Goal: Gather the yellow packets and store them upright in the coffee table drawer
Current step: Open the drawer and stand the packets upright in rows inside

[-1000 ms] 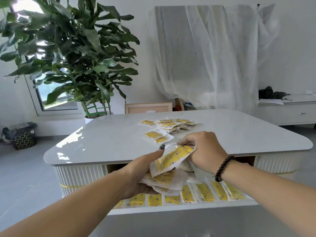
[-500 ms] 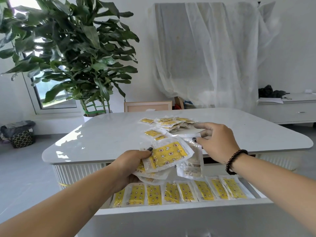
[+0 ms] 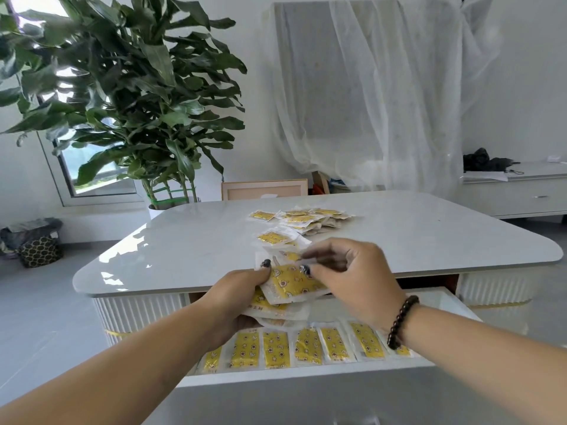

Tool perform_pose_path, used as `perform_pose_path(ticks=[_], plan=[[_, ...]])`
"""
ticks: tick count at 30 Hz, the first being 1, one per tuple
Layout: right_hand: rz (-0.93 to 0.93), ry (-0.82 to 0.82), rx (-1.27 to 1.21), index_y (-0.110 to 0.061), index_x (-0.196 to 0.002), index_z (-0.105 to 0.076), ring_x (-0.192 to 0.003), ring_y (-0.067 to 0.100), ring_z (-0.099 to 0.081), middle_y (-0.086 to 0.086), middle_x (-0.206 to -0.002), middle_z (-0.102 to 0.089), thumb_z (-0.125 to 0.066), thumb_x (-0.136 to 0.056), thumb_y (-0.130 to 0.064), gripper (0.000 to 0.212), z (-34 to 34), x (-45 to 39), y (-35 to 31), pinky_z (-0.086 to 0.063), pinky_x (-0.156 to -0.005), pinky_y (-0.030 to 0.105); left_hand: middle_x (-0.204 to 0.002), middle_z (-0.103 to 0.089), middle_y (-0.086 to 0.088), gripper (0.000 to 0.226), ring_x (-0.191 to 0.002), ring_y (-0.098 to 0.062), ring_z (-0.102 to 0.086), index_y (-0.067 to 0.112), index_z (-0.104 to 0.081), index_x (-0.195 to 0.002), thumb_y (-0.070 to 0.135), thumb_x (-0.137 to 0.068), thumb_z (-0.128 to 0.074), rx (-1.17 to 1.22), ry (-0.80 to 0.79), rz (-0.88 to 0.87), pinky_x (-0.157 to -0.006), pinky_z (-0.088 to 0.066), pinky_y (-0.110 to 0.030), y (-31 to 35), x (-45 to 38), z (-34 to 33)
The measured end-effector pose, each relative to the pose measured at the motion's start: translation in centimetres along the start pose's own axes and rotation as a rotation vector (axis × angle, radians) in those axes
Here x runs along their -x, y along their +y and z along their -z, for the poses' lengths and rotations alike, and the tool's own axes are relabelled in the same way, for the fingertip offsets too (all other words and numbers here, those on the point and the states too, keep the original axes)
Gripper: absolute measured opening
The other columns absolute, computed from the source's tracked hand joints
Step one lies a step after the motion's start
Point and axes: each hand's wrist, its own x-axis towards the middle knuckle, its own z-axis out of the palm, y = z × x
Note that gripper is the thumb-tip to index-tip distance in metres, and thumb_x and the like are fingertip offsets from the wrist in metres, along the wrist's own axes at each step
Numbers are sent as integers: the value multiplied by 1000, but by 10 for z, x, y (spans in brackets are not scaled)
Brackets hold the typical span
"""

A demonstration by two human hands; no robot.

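gathering is underway: left hand [image 3: 242, 299] grips a stack of yellow packets [image 3: 288, 285] above the open drawer [image 3: 306, 377], while right hand [image 3: 352, 277] pinches the top packet. next, it likely needs standing upright beside the row [image 3: 306, 346] already stored; more packets [image 3: 303, 219] wait on the table [image 3: 184, 246].

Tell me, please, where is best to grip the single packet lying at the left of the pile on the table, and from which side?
Probably its near edge, pinched from the front. The packet lies flat on the table, apart from the pile, with its thin sealed border free all round.
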Motion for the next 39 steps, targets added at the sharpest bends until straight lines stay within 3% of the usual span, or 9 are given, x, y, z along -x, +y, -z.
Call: perform_pose_path(ticks=[4, 8, 14, 20, 25, 28, 30, 33, 39], plan=[[63, -41, 108, -23, -84, -76, -80, -3, -67, -12, -83, -74, -74, -79, -7, 17, -7, 7, 8, -53, -75, 10, -79, -75, -11, 32, -74, -27, -70, 8, -68, -101, 28, -102, -42, 51, 18, -49, -76, -58, -43, 0, 2, -4], [64, -36, 116, -27, -83, -75, -84, -5, -68, -14, -86, -74, -74, -79, -6, 21, -8, 8, 11, -52, -80, 10, -80, -76, -9, 35, -72, -24, -72, 11, -68, -101, 32, -102, -41, 68, -7, -84, -72, -60, -40, -3, 4, -5], [81, -28, 89, -26, -85, -76, -83, -6, -68, -17, -86, -73, -75, -77, -6, 21, -10, 9, 11, -49, -77, 5, -94, -76, -11, 43, -84, -27, -73, 18, -72, -105, 48, -97, -42, 45, -99, -122, -86, -57, -44, -1, 10, -4], [58, -64, 53, -27, -83, -75, -87, -5, -68, -12, -88, -74, -75, -77, -8, 20, -13, 11, 14, -51, -78, 8, -91, -75, -17, 25, -82, -31, -70, 8, -72, -96, 24, -97, -54, -23, -41, -147, -87, -56, -47, -2, 13, -4], [13, -103, 44, -24, -96, -73, -95, -1, -66, -12, -99, -72, -72, -81, -13, 18, -6, 5, 9, -53, -86, 17, -78, -75, -12, 25, -64, -22, -70, 7, -72, -88, 18, -98, -52, -34, 1, -169, -67, -60, -34, -3, 7, -2], [-91, 37, 232, -25, -120, -60, -113, 1, -52, -14, -121, -56, -70, -83, -24, 38, 6, -9, 16, -40, -96, 12, -72, -75, -7, 26, -57, -16, -71, 10, -71, -84, 17, -99, -50, 17, 2, -188, -51, -56, -23, -1, 4, 0], [-268, 62, 245, -20, -131, -49, -120, 11, -49, -6, -131, -50, -69, -83, -29, 53, 14, -16, 22, -38, -99, 20, -75, -76, -7, 26, -58, -16, -71, 10, -71, -86, 17, -99, -50, 37, -10, -192, -50, -56, -22, 0, 4, 0], [-496, 41, 53, -13, -128, -51, -106, 21, -61, 5, -120, -61, -72, -81, -29, 54, 15, -16, 34, -51, -92, 36, -80, -77, -8, 26, -64, -18, -73, 11, -71, -90, 20, -100, -49, -2, -33, -189, -56, -58, -25, -3, 2, -2], [-504, 30, -24, -16, -113, -58, -83, 22, -68, 11, -102, -68, -80, -73, -24, 47, 3, -9, 42, -53, -71, 33, -90, -77, -7, 24, -79, -23, -74, 13, -71, -98, 26, -99, -51, -117, -104, -188, -73, -60, -33, -9, 0, -6]])
